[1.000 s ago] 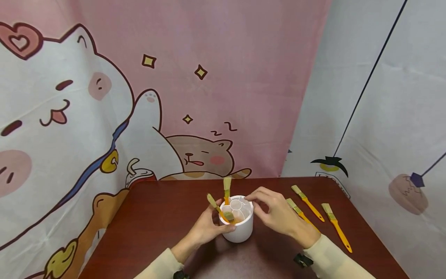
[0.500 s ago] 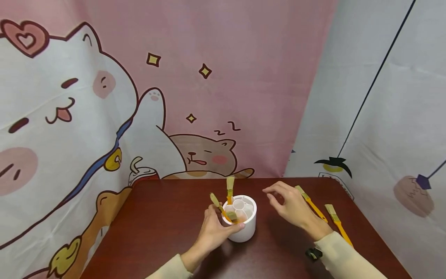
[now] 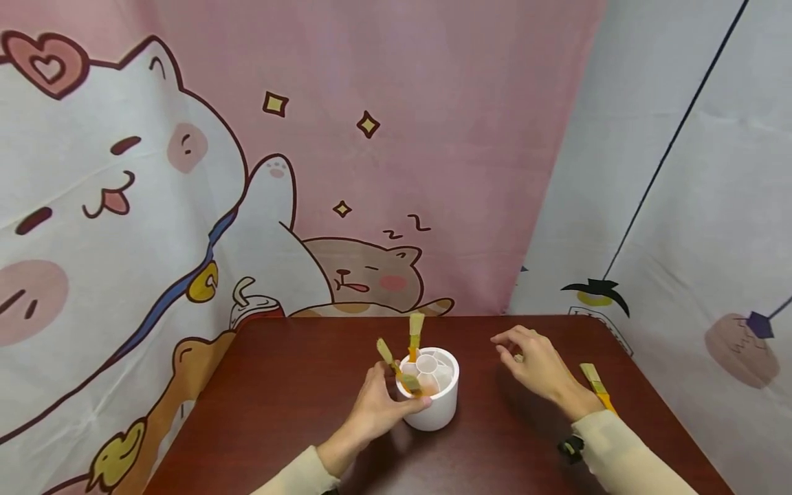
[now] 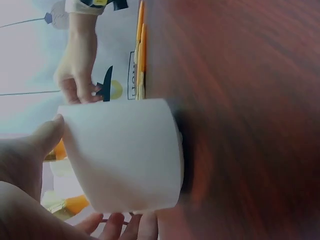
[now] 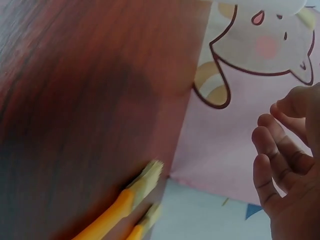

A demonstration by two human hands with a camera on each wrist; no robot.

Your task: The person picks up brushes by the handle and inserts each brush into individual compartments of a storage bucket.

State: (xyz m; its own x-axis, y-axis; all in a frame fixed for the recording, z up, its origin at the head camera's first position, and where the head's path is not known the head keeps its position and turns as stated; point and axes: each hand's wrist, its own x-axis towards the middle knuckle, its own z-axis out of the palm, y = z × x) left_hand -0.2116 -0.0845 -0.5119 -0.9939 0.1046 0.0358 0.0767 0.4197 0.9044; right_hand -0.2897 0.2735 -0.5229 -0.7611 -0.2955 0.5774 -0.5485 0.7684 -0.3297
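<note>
My left hand [image 3: 373, 407] grips a white round holder [image 3: 436, 411] with divided compartments, thumb at its near rim and fingers around the far left side. Three paintbrushes stand in it: one upright brush [image 3: 416, 333] at the back, one leaning left, and one whose bristles [image 3: 411, 383] show low at the front. In the left wrist view the holder's smooth wall [image 4: 127, 155] fills the middle. My right hand [image 3: 537, 364] hovers above the table to the right, fingers loosely bent, holding nothing. Below it, in the right wrist view, lies a yellow-handled paintbrush [image 5: 112, 210].
A second brush [image 5: 146, 220] lies beside that one. Another paintbrush [image 3: 595, 382] rests farther right, partly hidden by the right forearm. The dark reddish table [image 3: 297, 371] ends at a cartoon-printed cloth [image 3: 470, 172] behind and at the sides.
My right hand has moved away from the holder's rim, rightward to above the loose brushes. The left hand keeps its hold on the holder. The view has shifted slightly.
</note>
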